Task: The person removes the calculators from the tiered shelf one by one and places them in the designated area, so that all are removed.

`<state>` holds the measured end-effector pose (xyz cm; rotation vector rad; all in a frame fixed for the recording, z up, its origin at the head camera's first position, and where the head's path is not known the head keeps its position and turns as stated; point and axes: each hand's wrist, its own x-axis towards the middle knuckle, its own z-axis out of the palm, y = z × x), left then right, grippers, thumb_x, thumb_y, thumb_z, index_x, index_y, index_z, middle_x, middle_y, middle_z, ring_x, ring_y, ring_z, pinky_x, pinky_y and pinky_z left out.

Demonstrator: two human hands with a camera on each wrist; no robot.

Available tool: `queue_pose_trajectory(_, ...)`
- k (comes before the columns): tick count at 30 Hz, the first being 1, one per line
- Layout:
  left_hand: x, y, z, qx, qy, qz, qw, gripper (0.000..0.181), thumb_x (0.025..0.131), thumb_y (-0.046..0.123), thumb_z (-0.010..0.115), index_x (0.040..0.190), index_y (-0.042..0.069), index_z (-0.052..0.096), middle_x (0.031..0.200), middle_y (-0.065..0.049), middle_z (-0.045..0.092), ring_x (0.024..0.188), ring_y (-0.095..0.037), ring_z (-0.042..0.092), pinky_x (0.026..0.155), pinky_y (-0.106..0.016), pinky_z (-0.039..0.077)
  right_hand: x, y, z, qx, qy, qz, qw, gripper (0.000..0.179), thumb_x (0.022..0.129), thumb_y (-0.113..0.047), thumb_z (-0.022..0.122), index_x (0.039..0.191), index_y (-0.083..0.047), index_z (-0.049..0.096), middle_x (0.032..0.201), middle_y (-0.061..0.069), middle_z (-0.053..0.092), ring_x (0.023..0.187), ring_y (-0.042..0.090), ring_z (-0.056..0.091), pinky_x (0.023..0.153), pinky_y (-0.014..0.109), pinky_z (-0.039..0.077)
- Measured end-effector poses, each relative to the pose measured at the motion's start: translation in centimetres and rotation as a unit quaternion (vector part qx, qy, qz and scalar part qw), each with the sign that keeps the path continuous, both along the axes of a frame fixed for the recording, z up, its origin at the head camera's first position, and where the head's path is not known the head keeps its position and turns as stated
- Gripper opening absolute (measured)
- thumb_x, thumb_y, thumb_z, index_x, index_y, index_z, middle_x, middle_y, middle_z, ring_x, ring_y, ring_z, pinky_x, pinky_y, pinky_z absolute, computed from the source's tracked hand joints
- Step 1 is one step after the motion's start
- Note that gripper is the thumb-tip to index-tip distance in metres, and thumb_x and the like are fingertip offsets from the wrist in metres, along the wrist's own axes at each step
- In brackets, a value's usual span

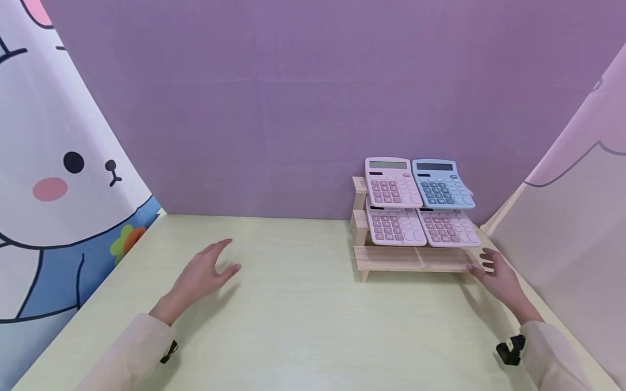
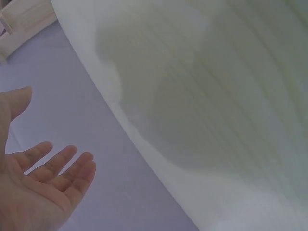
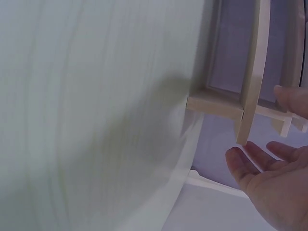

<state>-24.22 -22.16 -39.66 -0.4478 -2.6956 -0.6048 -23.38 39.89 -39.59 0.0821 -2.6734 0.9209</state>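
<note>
A stepped wooden rack stands at the back right of the table with calculators on its upper two tiers. On top are a pink calculator at left and a blue calculator at right. Below them lie two more pink ones, the left calculator and the right calculator, their upper parts covered. My right hand is at the rack's right end, fingers spread and holding nothing; contact cannot be told. Over the table's left side hovers my left hand, thumb apart from the fingers, with nothing in it.
The pale wooden table meets a purple cloth backdrop. A cartoon-printed curtain hangs along the left side, and a pink-and-white curtain closes in on the right, near the rack. The rack's bottom tier carries no calculator.
</note>
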Motion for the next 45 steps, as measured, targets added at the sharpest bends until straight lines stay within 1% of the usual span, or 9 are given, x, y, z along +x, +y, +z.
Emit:
queue_pose_trajectory(10, 0.4, 2.2, 0.1, 0.045, -0.025, -0.041, 0.9979, 0.059, 0.082, 0.031, 0.067, 0.13, 0.003, 0.046, 0.121, -0.019, 0.057, 0.101, -0.036, 0.059, 0.084, -0.048, 0.052, -0.2, -0.2, -0.2, -0.006, -0.019, -0.019, 0.9996, 0.059, 0.089, -0.015, 0.052, 0.129, 0.019, 0.026, 0.12, 0.043, 0.04, 0.101, 0.058, 0.046, 0.083, 0.061, 0.044)
queue_pose_trajectory(16, 0.5, 3.5, 0.2, 0.068, -0.031, -0.064, 0.9952, 0.055, 0.081, 0.027, 0.067, 0.128, 0.004, 0.048, 0.118, -0.018, 0.059, 0.099, -0.036, 0.061, 0.083, -0.046, 0.053, -0.4, -0.2, -0.2, -0.007, -0.032, -0.03, 0.999, 0.058, 0.091, -0.018, 0.051, 0.129, 0.018, 0.027, 0.12, 0.042, 0.042, 0.103, 0.056, 0.047, 0.08, 0.054, 0.049)
queue_pose_trajectory(19, 0.5, 4.1, 0.2, 0.077, -0.028, -0.077, 0.9936, 0.054, 0.081, 0.025, 0.068, 0.127, 0.004, 0.049, 0.115, -0.019, 0.061, 0.098, -0.036, 0.061, 0.081, -0.045, 0.054, -0.5, -0.1, -0.2, -0.014, -0.044, -0.035, 0.9983, 0.057, 0.092, -0.019, 0.051, 0.13, 0.017, 0.027, 0.122, 0.041, 0.042, 0.104, 0.054, 0.047, 0.073, 0.036, 0.054)
queue_pose_trajectory(22, 0.3, 4.7, 0.1, 0.085, -0.032, -0.088, 0.992, 0.052, 0.082, 0.024, 0.068, 0.126, 0.005, 0.049, 0.115, -0.018, 0.061, 0.098, -0.035, 0.061, 0.08, -0.043, 0.055, -0.7, 0.1, -0.3, -0.022, -0.05, -0.039, 0.9978, 0.056, 0.091, -0.018, 0.051, 0.129, 0.017, 0.029, 0.121, 0.041, 0.043, 0.1, 0.05, 0.052, 0.065, 0.015, 0.048)
queue_pose_trajectory(24, 0.2, 5.1, 0.1, 0.09, -0.034, -0.097, 0.9906, 0.052, 0.082, 0.024, 0.068, 0.126, 0.004, 0.049, 0.115, -0.018, 0.061, 0.098, -0.035, 0.061, 0.079, -0.042, 0.056, -0.9, 0.3, -0.3, -0.027, -0.052, -0.041, 0.9974, 0.055, 0.091, -0.017, 0.051, 0.128, 0.017, 0.03, 0.119, 0.041, 0.044, 0.088, 0.032, 0.061, 0.061, 0.007, 0.043)
queue_pose_trajectory(28, 0.0, 5.9, 0.2, 0.105, -0.04, -0.114, 0.9871, 0.05, 0.082, 0.023, 0.068, 0.125, 0.004, 0.049, 0.114, -0.018, 0.061, 0.097, -0.035, 0.062, 0.078, -0.041, 0.056, -1.1, 0.6, -0.2, -0.035, -0.054, -0.04, 0.9971, 0.053, 0.091, -0.016, 0.052, 0.127, 0.017, 0.032, 0.117, 0.042, 0.045, 0.075, -0.007, 0.049, 0.06, 0.005, 0.042)
queue_pose_trajectory(30, -0.1, 6.4, 0.3, 0.113, -0.043, -0.121, 0.9853, 0.049, 0.082, 0.021, 0.067, 0.125, 0.004, 0.05, 0.113, -0.018, 0.062, 0.096, -0.034, 0.062, 0.077, -0.041, 0.057, -1.2, 0.7, -0.1, -0.044, -0.059, -0.034, 0.9967, 0.053, 0.091, -0.015, 0.051, 0.127, 0.018, 0.031, 0.117, 0.043, 0.044, 0.071, -0.017, 0.041, 0.06, 0.006, 0.043)
queue_pose_trajectory(33, -0.2, 7.2, 0.4, 0.125, -0.05, -0.133, 0.9819, 0.047, 0.083, 0.02, 0.067, 0.123, 0.004, 0.05, 0.112, -0.017, 0.062, 0.094, -0.034, 0.063, 0.077, -0.04, 0.057, -1.3, 0.6, 0.0, -0.057, -0.064, -0.026, 0.996, 0.051, 0.091, -0.014, 0.051, 0.126, 0.018, 0.032, 0.117, 0.044, 0.043, 0.069, -0.021, 0.037, 0.06, 0.006, 0.045)
queue_pose_trajectory(45, -1.0, 11.3, 0.3, 0.177, -0.086, -0.166, 0.9664, 0.042, 0.083, 0.018, 0.066, 0.119, 0.002, 0.052, 0.106, -0.02, 0.063, 0.089, -0.034, 0.065, 0.07, -0.031, 0.058, -1.7, 1.3, 0.0, -0.065, -0.075, 0.001, 0.9951, 0.047, 0.092, -0.013, 0.05, 0.121, 0.022, 0.037, 0.114, 0.044, 0.044, 0.068, -0.016, 0.045, 0.059, 0.013, 0.05)
